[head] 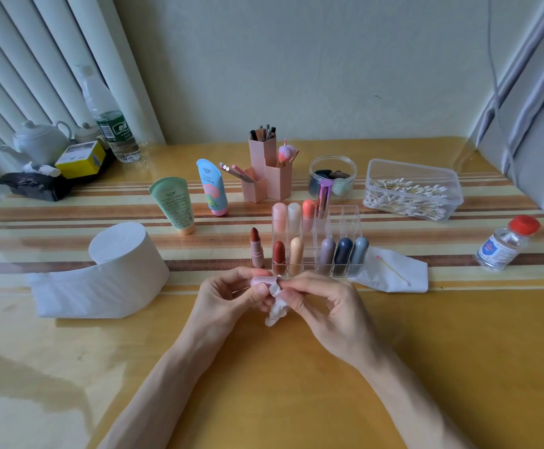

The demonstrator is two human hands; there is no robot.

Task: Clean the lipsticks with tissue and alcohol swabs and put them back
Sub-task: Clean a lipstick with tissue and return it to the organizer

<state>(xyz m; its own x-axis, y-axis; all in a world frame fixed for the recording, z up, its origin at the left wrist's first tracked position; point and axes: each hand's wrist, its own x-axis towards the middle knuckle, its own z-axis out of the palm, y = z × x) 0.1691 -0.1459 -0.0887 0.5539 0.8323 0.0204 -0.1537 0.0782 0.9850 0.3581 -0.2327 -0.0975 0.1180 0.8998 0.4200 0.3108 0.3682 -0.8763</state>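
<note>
Holding: left grip curls fingers and thumb round a pink cap, which lies sideways above the near middle of the worktop.
Right grip: pinches a crumpled tissue wad against the cap's right end; the wad hangs down between the two hands.
Open lipstick: a reddish-brown stick, upright on the worktop, just beyond the left grip and just left of the clear rack.
Clear rack: beyond the hands, with capped lipsticks upright in its cells.
Flat tissue: right of the rack, at its near right corner, with a cotton swab lying on it.
Alcohol bottle: red-capped, at the right, well apart from the rack.
Tissue roll: at the left, standing on end, with a strip trailing nearer.
Swab box: clear, far right of the rack.
Far middle: green tube, blue tube, pink holder, round jar.
</note>
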